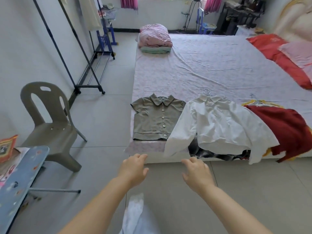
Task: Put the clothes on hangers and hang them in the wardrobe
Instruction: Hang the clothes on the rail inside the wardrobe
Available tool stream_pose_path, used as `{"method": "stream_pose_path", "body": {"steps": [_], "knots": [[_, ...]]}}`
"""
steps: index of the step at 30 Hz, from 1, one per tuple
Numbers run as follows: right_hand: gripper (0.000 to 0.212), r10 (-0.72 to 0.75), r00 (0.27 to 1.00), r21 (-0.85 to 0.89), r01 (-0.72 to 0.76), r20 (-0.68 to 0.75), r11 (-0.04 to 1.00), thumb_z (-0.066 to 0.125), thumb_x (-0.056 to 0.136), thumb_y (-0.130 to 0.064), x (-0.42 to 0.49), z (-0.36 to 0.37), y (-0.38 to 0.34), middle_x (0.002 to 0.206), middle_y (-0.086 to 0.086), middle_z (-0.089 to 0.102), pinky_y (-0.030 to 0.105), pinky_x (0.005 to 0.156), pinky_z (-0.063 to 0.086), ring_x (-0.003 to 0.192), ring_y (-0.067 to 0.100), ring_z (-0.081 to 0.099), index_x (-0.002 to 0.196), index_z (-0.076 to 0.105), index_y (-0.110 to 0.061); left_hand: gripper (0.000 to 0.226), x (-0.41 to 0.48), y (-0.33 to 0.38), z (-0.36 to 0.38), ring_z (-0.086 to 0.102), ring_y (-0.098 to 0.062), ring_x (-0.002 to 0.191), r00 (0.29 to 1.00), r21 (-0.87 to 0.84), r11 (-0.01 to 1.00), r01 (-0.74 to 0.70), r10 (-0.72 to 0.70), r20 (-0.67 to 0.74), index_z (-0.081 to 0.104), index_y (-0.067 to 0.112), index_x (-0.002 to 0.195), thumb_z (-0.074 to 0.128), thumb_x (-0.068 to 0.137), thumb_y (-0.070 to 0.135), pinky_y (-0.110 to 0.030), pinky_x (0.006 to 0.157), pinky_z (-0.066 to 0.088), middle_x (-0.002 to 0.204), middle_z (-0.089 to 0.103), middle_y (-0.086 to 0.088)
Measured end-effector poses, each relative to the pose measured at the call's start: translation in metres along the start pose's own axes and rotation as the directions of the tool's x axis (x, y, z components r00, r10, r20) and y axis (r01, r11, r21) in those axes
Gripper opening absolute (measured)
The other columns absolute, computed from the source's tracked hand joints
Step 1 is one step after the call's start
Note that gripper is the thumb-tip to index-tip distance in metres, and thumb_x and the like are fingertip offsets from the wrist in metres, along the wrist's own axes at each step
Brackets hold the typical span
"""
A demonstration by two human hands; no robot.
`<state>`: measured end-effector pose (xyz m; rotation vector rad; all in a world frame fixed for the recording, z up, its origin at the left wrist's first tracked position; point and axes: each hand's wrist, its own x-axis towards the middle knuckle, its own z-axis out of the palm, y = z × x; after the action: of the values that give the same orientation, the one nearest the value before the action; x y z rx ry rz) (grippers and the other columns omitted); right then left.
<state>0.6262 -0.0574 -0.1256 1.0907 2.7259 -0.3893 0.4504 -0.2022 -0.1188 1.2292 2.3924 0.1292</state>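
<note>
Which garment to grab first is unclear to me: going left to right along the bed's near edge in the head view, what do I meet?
grey-green short-sleeved shirt → white long-sleeved shirt → dark red garment

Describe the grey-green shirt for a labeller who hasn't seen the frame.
Find the bed with the pale sheet; three garments lie along its near edge. The grey-green shirt is leftmost, short-sleeved, flat, buttoned down the front; its neighbour is a rumpled white long-sleeved shirt.
</note>
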Motion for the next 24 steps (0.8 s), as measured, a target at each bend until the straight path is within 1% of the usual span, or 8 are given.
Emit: {"method": "stream_pose_path", "body": {"steps": [3,6,10,14,16,21,24], "knots": [[0.046,-0.019,0.999,-0.043,0.02,0.031,0.999,0.049,0.088,-0.029,0.064,-0.01,-0.004,0.131,-0.003,0.045,0.029,0.095,0.032,0.119,0.02,0.042,0.134,0.042,-0.028,0.051,0.059,-0.01,-0.015,0.045,-0.024,0.122,1.0,0.008,1.0,-0.015,0.015,0.007,0.031,0.022,0.14,0.045,0.093,0.035,-0.034,0.097,0.036,0.138,0.042,-0.002],[0.046,0.011,0.998,-0.064,-0.007,0.064,0.998,0.049,0.088,-0.026,0.118,-0.019,-0.01,0.131,-0.003,0.047,0.031,0.095,0.035,0.119,0.02,0.044,0.133,0.043,-0.027,0.05,0.11,-0.021,-0.032,0.045,-0.025,0.121,0.999,0.027,0.999,-0.042,0.041,0.028,0.031,0.023,0.139,0.045,0.093,0.035,-0.036,0.097,0.037,0.138,0.043,-0.003],[0.043,0.024,0.997,-0.013,-0.023,0.076,1.0,0.05,0.089,-0.029,0.195,-0.035,-0.023,0.129,-0.002,0.046,0.031,0.093,0.034,0.117,0.021,0.044,0.131,0.043,-0.027,0.048,0.189,-0.04,-0.062,0.044,-0.025,0.121,0.995,0.029,0.997,-0.066,0.063,0.074,0.033,0.021,0.138,0.044,0.092,0.033,-0.035,0.096,0.037,0.135,0.044,-0.003],[0.039,0.046,0.996,0.052,-0.05,0.071,0.997,0.049,0.091,-0.03,0.257,-0.053,-0.03,0.129,-0.001,0.047,0.031,0.09,0.035,0.117,0.022,0.043,0.129,0.046,-0.024,0.043,0.255,-0.049,-0.087,0.046,-0.025,0.117,0.991,0.036,0.996,-0.085,0.081,0.107,0.039,0.018,0.132,0.045,0.092,0.033,-0.037,0.096,0.038,0.129,0.047,-0.004],[0.038,0.05,0.995,0.049,-0.055,0.089,0.997,0.05,0.09,-0.031,0.284,-0.057,-0.03,0.128,0.0,0.048,0.032,0.09,0.035,0.116,0.023,0.044,0.128,0.047,-0.024,0.044,0.283,-0.05,-0.094,0.046,-0.026,0.117,0.987,0.053,0.994,-0.091,0.083,0.135,0.038,0.018,0.132,0.045,0.092,0.034,-0.038,0.096,0.038,0.129,0.047,-0.005],[0.036,0.057,0.986,0.04,-0.064,0.154,0.997,0.048,0.088,-0.025,0.353,-0.062,-0.021,0.124,0.002,0.049,0.032,0.091,0.038,0.112,0.024,0.046,0.124,0.049,-0.021,0.047,0.349,-0.051,-0.106,0.044,-0.026,0.12,0.983,0.088,0.992,-0.091,0.075,0.17,0.035,0.017,0.136,0.043,0.093,0.034,-0.039,0.096,0.038,0.132,0.045,-0.006],[0.039,0.027,0.981,0.035,-0.034,0.191,0.999,0.049,0.089,-0.029,0.398,-0.06,-0.011,0.125,0.001,0.048,0.032,0.092,0.036,0.114,0.024,0.045,0.127,0.047,-0.022,0.047,0.389,-0.05,-0.108,0.044,-0.025,0.12,0.981,0.098,0.993,-0.069,0.049,0.188,0.035,0.018,0.136,0.043,0.093,0.034,-0.038,0.096,0.037,0.132,0.045,-0.005]]}}
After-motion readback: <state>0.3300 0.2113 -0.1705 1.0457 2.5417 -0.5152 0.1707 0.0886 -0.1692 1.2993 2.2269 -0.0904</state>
